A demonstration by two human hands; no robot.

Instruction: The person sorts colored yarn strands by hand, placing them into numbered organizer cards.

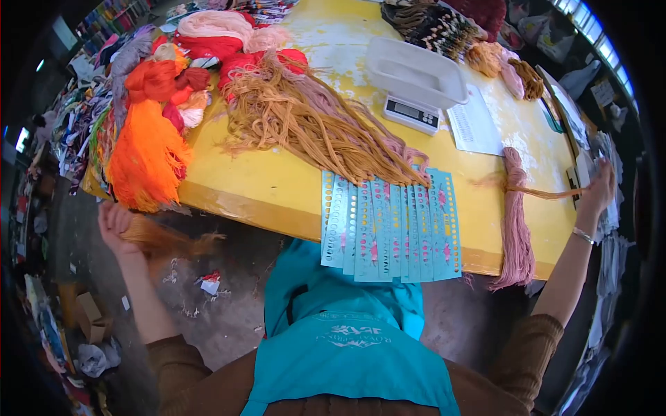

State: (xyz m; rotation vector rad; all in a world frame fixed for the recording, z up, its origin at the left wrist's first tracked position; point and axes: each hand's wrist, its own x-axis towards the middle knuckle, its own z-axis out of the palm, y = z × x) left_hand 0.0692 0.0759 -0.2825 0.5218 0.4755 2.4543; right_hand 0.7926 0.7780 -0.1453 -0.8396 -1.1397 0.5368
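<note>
My left hand point(116, 225) is closed around a golden-brown bundle of thread point(163, 237), whose loose end is blurred below the table's left corner. Far out to the right, my right hand point(601, 186) grips a thin brown strand of thread point(555, 193). That strand runs leftward across a dusty-pink skein point(517, 215), which hangs over the table's front edge. Between the hands, a large heap of brown and mauve threads point(305, 114) reaches down to a fan of punched teal cards point(392, 229) at the front edge.
Bright orange thread point(147, 156) and red and pink skeins point(215, 35) lie on the yellow table point(291, 182) at left. A digital scale point(411, 114) with a clear plastic tray point(416, 73) stands behind the cards, beside a printed sheet point(475, 125). Dark skeins point(433, 28) lie at the back.
</note>
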